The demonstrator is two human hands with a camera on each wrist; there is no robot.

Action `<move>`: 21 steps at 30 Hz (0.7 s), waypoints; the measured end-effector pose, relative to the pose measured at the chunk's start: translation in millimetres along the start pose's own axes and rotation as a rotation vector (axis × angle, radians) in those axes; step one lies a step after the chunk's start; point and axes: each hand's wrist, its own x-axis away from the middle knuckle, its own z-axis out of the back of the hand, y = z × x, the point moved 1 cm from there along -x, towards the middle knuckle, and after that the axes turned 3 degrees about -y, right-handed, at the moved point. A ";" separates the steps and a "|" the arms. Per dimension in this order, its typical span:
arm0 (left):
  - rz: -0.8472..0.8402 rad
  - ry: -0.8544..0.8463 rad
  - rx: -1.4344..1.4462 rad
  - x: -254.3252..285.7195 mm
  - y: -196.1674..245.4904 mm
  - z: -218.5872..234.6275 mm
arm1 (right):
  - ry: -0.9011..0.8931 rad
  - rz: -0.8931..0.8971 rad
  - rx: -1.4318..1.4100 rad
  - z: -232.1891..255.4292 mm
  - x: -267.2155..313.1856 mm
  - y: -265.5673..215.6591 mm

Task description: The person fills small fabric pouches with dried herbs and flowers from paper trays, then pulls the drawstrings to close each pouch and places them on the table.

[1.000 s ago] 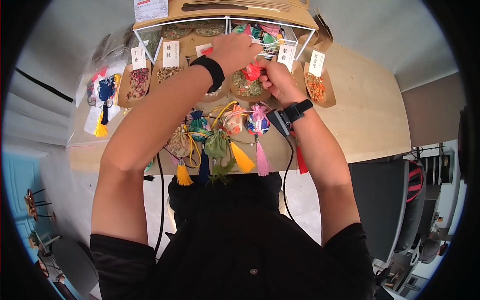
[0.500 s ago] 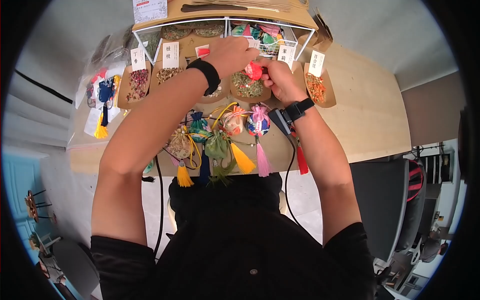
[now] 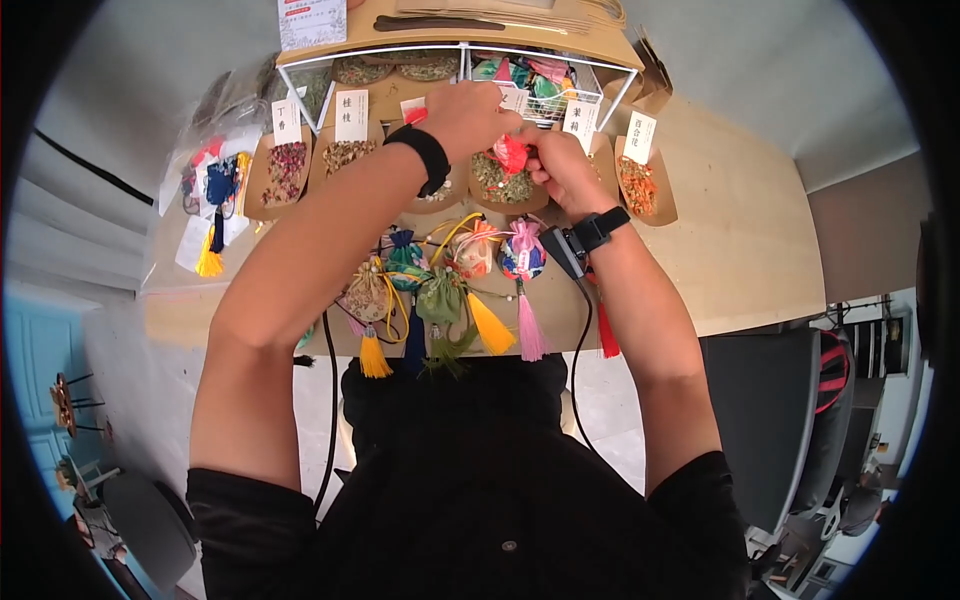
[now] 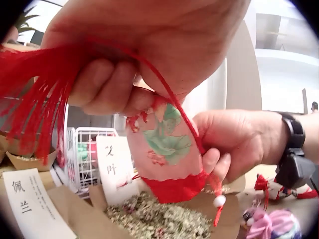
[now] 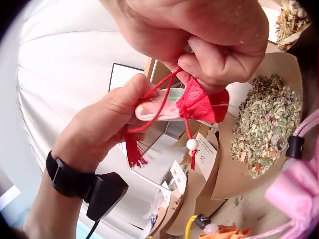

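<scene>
Both hands hold a small drawstring sachet pouch point(image 4: 167, 142), pale with a green lotus print and a red cloth band at its mouth. My left hand point(image 3: 470, 118) grips the printed end, its thumb along the cloth in the right wrist view. A red tassel point(image 4: 42, 82) hangs from that hand. With curled fingers my right hand point(image 3: 565, 172) pinches the red mouth band point(image 5: 202, 105). A red cord point(image 4: 172, 94) loops between the hands, and a white bead point(image 5: 192, 144) dangles from the mouth. Dried herbs point(image 5: 264, 124) fill a brown paper tray point(image 5: 286, 62) beneath the pouch.
Several trays of dried flowers with label cards point(image 3: 351, 115) line the table point(image 3: 740, 230). Nearer the body lie finished sachets, including a green one point(image 3: 440, 297) and a pink one point(image 3: 523, 250). Behind the hands, a white wire basket point(image 4: 84, 162) stands under a wooden shelf point(image 3: 560, 42).
The head view has shifted slightly. My left hand has come a little nearer the body since the first frame; both hands still hold the pouch over the herb tray.
</scene>
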 end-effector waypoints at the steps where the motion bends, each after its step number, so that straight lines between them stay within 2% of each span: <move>1: 0.006 0.038 0.017 -1.4 -3.2 -3.1 | 0.029 -0.019 0.021 -2.2 5.1 -3.9; 2: -0.002 0.072 0.029 -7.3 -5.5 -3.6 | 0.028 -0.011 0.007 -3.8 3.0 -7.5; 9: 0.003 -0.060 0.055 -2.0 7.1 3.9 | 0.026 -0.042 -0.039 2.9 4.4 2.3; 12: 0.032 0.077 0.123 -5.9 1.2 -2.4 | 0.027 0.000 0.018 -1.6 0.5 -3.3; 13: 0.063 -0.023 0.130 -5.6 7.4 6.8 | 0.029 -0.010 -0.009 2.5 -3.1 0.3; 18: 0.107 -0.075 0.099 -10.9 -14.5 -5.0 | 0.018 -0.058 -0.059 4.4 0.0 3.7; 21: 0.187 -0.156 0.218 -2.1 -26.2 -4.7 | 0.036 -0.032 -0.025 5.7 0.6 2.1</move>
